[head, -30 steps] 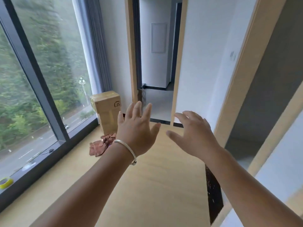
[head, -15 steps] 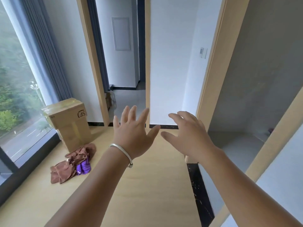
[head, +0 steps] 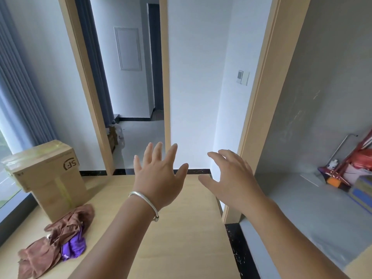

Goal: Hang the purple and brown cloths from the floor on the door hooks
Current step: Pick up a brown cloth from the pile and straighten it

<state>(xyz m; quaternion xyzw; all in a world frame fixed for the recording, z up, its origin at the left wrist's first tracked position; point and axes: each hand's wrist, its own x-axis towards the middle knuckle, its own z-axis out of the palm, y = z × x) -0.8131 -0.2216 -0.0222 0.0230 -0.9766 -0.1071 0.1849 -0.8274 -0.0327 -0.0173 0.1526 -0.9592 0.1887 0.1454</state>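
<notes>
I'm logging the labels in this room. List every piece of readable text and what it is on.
"SF" inside a round logo, printed upside down on the side of the cardboard box.
A small mark near the box's left edge: too small to read.
The wall switch: no legible marking.
Nothing else carries text.

Both hands, left (head: 159, 178) and right (head: 231, 182), hang over bare wooden floor (head: 181, 238), nothing beneath them. At the floor's left edge the cloths (head: 56, 244) lie heaped, open to reach from the right and from above. A box (head: 48, 178) stands touching their far side.
</notes>
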